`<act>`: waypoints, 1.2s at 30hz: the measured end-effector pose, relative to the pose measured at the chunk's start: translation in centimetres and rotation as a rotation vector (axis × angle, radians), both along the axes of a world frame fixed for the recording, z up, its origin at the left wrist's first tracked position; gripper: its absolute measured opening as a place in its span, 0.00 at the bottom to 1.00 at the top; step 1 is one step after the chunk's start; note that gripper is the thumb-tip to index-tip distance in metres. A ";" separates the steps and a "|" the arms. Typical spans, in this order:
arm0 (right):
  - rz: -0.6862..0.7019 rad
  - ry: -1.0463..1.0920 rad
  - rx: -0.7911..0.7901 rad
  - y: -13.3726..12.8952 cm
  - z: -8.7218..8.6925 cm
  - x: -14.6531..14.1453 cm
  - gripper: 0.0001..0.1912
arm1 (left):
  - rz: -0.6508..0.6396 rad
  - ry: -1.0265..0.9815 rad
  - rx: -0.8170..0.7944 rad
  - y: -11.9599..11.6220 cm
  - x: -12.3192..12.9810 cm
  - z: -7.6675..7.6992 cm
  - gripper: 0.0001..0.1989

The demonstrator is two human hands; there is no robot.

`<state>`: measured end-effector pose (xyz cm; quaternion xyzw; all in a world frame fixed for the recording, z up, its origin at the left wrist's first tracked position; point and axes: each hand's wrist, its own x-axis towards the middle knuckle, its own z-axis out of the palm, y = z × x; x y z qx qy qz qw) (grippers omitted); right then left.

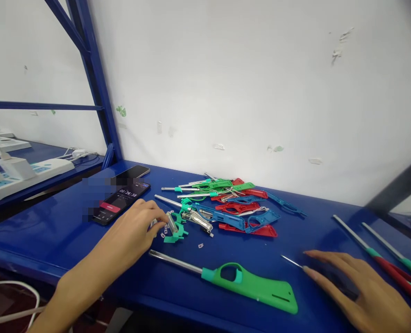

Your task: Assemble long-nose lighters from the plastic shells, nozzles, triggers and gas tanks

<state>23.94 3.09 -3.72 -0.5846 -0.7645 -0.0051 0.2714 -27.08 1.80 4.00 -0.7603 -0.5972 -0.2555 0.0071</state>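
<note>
My left hand (141, 224) pinches a small silvery part (172, 223) beside teal plastic pieces (178, 233). On the right, my right hand (358, 284) rests low over the table, its thumb at the rear of a thin metal screwdriver shaft (291, 261); the handle is hidden. Between the hands lies a green lighter (257, 289) with a long metal tube pointing left. Behind it is a pile of opened lighter shells in blue (222, 217), red (267, 230) and green (215, 185), with metal tubes and wires.
Two phones, one showing a timer (124, 201), lie at the left of the blue table (52, 236). More lighters (389, 268) lie at the far right. Power strips (49, 169) are beyond the blue frame (97, 78). Small white bits (200, 245) lie near the pile.
</note>
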 end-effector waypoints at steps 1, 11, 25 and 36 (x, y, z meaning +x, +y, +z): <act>0.008 0.004 -0.012 0.3 -0.3 0.3 0.32 | 0.004 0.002 -0.018 0.3 -0.4 -0.1 0.16; 0.032 0.092 0.030 1.0 0.2 -2.3 0.35 | -0.001 0.098 -0.083 0.8 0.8 -0.4 0.14; 0.038 0.138 -0.003 0.2 1.1 -2.9 0.31 | 0.030 0.282 -0.023 1.5 -0.4 -0.8 0.19; 0.059 0.101 0.003 0.0 1.2 -3.0 0.31 | 0.024 0.356 -0.004 1.8 0.3 -1.3 0.17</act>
